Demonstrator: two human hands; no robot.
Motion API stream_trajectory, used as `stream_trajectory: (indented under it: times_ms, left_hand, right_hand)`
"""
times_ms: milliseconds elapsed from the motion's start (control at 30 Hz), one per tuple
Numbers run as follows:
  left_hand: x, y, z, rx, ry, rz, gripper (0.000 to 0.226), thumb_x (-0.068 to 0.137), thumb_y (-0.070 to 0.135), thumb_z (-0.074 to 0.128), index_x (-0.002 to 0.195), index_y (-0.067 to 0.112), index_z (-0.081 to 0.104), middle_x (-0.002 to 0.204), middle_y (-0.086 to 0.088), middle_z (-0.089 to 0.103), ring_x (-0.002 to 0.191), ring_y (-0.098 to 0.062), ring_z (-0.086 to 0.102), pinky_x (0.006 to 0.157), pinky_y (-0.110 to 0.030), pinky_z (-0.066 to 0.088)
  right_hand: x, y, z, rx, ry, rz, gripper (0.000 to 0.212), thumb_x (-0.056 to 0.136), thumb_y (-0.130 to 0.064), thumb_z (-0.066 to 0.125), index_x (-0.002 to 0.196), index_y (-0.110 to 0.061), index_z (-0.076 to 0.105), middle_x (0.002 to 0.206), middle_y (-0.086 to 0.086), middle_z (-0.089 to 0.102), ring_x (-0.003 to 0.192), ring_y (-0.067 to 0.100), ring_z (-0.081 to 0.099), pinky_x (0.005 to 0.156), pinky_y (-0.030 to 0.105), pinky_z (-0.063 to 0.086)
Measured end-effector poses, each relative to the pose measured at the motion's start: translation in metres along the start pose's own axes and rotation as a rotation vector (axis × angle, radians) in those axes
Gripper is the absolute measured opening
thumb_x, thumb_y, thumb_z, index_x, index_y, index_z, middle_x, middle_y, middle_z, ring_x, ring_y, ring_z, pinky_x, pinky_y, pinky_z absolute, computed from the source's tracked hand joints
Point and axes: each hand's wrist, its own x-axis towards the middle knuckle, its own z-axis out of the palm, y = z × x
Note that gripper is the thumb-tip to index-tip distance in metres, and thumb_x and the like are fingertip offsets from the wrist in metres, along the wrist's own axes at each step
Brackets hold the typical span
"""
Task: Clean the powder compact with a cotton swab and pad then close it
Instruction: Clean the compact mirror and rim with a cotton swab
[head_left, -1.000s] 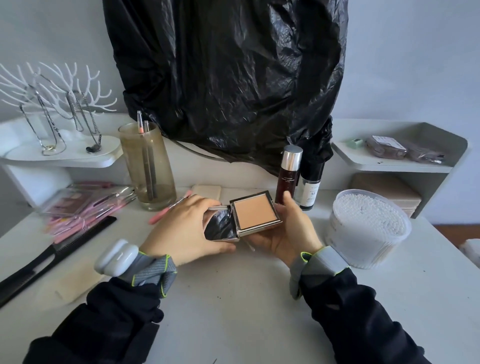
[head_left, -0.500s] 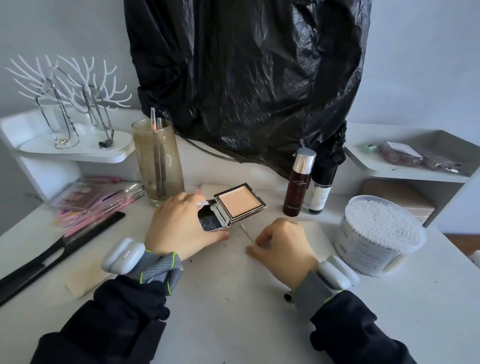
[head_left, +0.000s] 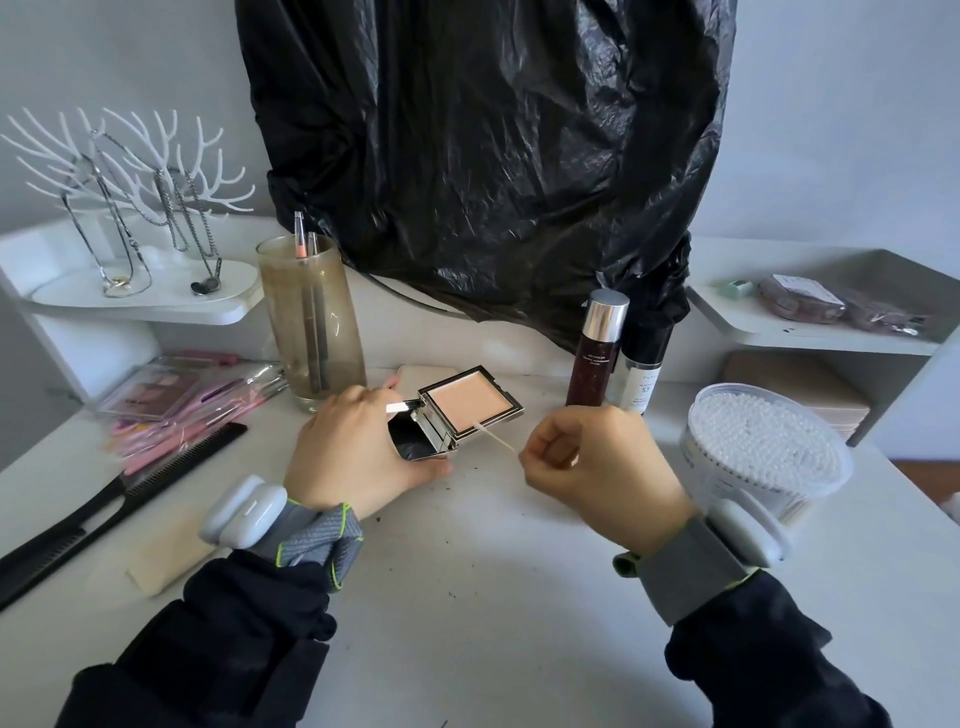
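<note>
Compact: my powder compact sits open at the middle of the frame, propped just above the worktop, powder pan tilted up toward me so I can see its edges.
Left hand: my left hand is wrapped around the compact's mirrored lid half, fingers closed on it, steadying it so it won't slide under the swab.
Right hand: my right hand is pinched shut on the stick of a cotton swab, held low and slanted like a pen for control.
Swab tip: it touches the pan's lower right frame edge, where loose powder likely collects.
Supplies: the tub of swabs stands at right of frame, within easy reach for a fresh one.
Stage: I judge cleaning has just begun; closing comes later.
</note>
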Motion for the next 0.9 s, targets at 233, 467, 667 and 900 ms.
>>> stream_trajectory:
  times_ms: [233, 467, 667, 900]
  left_hand:
    - [-0.001, 0.001, -0.001, -0.054, 0.006, -0.001, 0.073, 0.051, 0.054, 0.079, 0.114, 0.022, 0.058, 0.117, -0.008, 0.058, 0.115, -0.027, 0.051, 0.092, -0.037, 0.045]
    - [-0.001, 0.001, 0.0, -0.067, 0.004, 0.025, 0.07, 0.052, 0.05, 0.081, 0.111, 0.019, 0.06, 0.126, -0.009, 0.056, 0.116, -0.028, 0.05, 0.095, -0.037, 0.044]
    - [-0.001, 0.0, 0.0, -0.068, -0.012, 0.041, 0.069, 0.051, 0.051, 0.081, 0.11, 0.021, 0.06, 0.13, -0.008, 0.055, 0.117, -0.027, 0.05, 0.095, -0.038, 0.044]
    - [-0.001, 0.002, -0.001, -0.075, 0.0, 0.065, 0.066, 0.053, 0.047, 0.082, 0.109, 0.019, 0.062, 0.134, -0.01, 0.053, 0.117, -0.026, 0.051, 0.091, -0.032, 0.041]
  right_hand:
    - [-0.002, -0.004, 0.011, -0.035, -0.036, -0.048, 0.004, 0.071, -0.015, 0.065, 0.068, -0.012, 0.065, 0.053, -0.007, 0.057, 0.05, 0.009, 0.053, 0.053, 0.009, 0.04]
    - [0.001, 0.004, 0.006, -0.03, 0.055, 0.005, 0.004, 0.066, -0.01, 0.067, 0.064, -0.011, 0.064, 0.051, -0.005, 0.055, 0.049, 0.012, 0.053, 0.05, 0.008, 0.039]
    - [-0.002, -0.005, 0.016, -0.03, -0.055, -0.042, 0.004, 0.069, -0.012, 0.065, 0.068, -0.009, 0.064, 0.05, -0.008, 0.053, 0.052, 0.015, 0.056, 0.05, 0.008, 0.039]
    - [0.002, 0.009, 0.008, -0.039, 0.087, 0.069, 0.012, 0.065, -0.011, 0.066, 0.06, -0.017, 0.058, 0.049, -0.008, 0.051, 0.052, 0.016, 0.052, 0.054, 0.021, 0.046]
